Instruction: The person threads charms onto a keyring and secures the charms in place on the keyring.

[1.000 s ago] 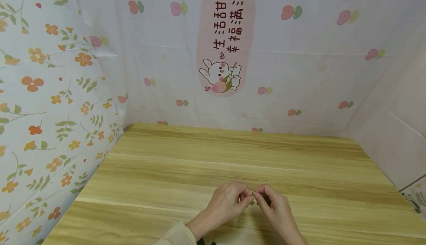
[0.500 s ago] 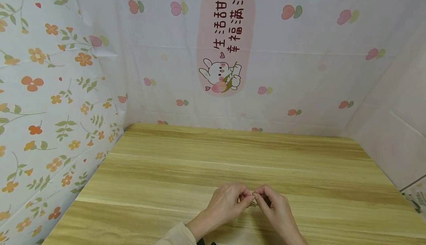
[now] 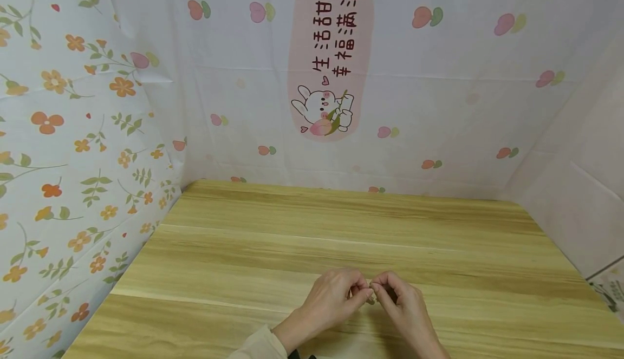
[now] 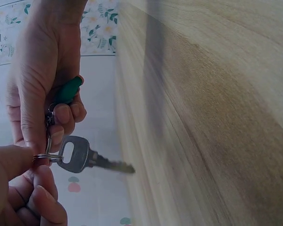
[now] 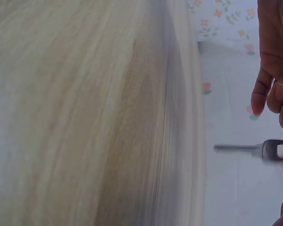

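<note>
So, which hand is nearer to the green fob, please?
Right. The right hand has the fob tucked in its grasp; the left hand is apart from it, at the ring.

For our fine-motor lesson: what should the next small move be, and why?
Perhaps steady the ring with the left hand while the right hand nudges the key along it: both hands' fingertips meet at the ring, where the key hangs.

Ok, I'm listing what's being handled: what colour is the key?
The key is silvery grey, seen best in the left wrist view.
</note>
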`<state>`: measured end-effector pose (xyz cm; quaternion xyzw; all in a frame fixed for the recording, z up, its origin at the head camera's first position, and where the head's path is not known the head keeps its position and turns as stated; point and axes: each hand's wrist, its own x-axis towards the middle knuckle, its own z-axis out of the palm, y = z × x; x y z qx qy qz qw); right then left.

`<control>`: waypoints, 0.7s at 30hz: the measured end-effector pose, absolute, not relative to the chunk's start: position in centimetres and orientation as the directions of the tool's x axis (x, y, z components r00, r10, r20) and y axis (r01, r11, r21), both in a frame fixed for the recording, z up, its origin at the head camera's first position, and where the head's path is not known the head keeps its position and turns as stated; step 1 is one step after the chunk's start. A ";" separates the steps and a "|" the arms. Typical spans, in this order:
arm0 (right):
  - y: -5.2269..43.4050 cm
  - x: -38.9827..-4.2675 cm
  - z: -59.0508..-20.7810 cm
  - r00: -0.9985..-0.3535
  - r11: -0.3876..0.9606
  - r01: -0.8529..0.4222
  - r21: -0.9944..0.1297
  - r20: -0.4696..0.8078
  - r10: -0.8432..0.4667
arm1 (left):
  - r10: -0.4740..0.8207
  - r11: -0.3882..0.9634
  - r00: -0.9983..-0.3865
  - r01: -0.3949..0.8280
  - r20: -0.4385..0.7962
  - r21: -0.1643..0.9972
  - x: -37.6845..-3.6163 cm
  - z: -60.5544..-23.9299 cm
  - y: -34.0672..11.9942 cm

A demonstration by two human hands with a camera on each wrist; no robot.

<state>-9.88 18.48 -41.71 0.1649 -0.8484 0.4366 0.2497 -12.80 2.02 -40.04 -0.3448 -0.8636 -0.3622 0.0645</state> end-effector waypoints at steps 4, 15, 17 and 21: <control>18.5 -9.8 -41.7 -0.814 0.569 -0.511 -0.644 0.575 -0.081 | 0.542 0.517 -0.763 0.632 0.351 0.577 -12.8 -40.1 2.0; 18.5 -9.8 -41.8 -0.818 0.564 -0.502 -0.656 0.571 -0.065 | 0.551 0.479 -0.737 0.663 0.391 0.575 -12.7 -40.2 2.0; 18.5 -9.7 -41.8 -0.822 0.561 -0.500 -0.660 0.566 -0.066 | 0.550 0.480 -0.741 0.657 0.385 0.581 -12.7 -40.2 1.9; 18.5 -9.7 -41.7 -0.819 0.562 -0.507 -0.653 0.568 -0.079 | 0.539 0.496 -0.756 0.641 0.372 0.586 -12.7 -40.2 1.9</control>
